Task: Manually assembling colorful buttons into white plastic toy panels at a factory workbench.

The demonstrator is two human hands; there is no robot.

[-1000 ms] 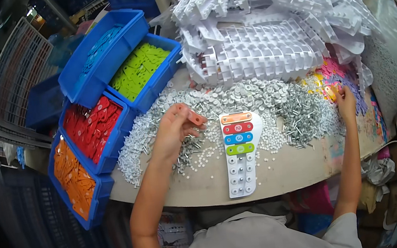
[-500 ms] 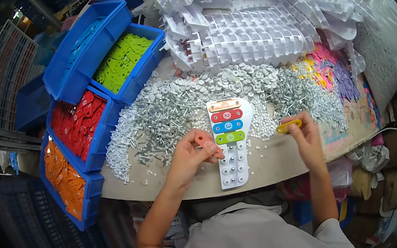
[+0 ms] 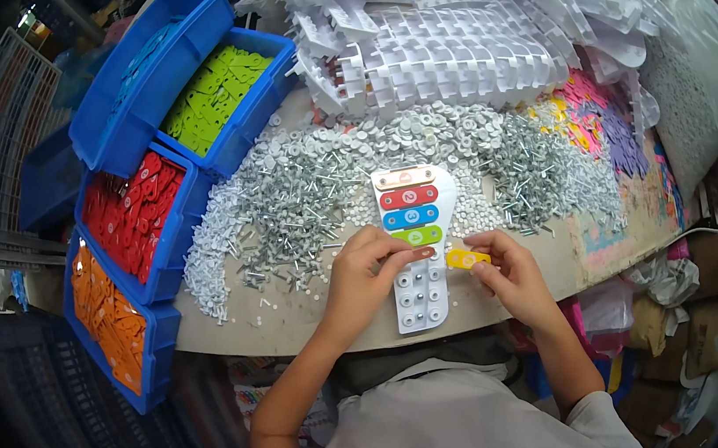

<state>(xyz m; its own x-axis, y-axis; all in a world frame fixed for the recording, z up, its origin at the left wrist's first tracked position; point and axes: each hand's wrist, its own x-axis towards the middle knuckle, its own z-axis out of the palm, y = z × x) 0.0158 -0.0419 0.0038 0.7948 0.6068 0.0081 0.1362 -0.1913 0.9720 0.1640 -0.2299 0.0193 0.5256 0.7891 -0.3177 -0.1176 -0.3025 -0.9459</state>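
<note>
At the near edge of the worktable [image 3: 237, 322] lies a white toy xylophone base [image 3: 421, 292], its wide end pointing toward the far edge and its narrow end just short of the near edge. Four coloured bars [image 3: 409, 207] sit across its upper half, orange, red, blue and green from far to near, while the lower half shows bare round pegs. The left hand [image 3: 363, 277] rests on the table just left of the base, fingers curled with thumb and forefinger pinched together right at the green bar's near edge; whether they hold something small there I cannot tell. The right hand [image 3: 511, 273] hovers just right of the base, its thumb and fingers closed on a yellow bar [image 3: 466, 258], which is held flat beside the base's right edge, level with the first empty pegs. Behind the base a broad heap of metal screws [image 3: 321, 202] and small white washers [image 3: 212, 258] spreads over the middle of the table from the left edge toward the right. At the far edge a pile of white plastic frames [image 3: 462, 44] is stacked. Along the left edge stand blue bins: one with green bars [image 3: 211, 95], one with red bars [image 3: 132, 210], one with orange bars [image 3: 108, 310]. Toward the right edge lie loose pink and purple pieces [image 3: 600, 121].
</note>
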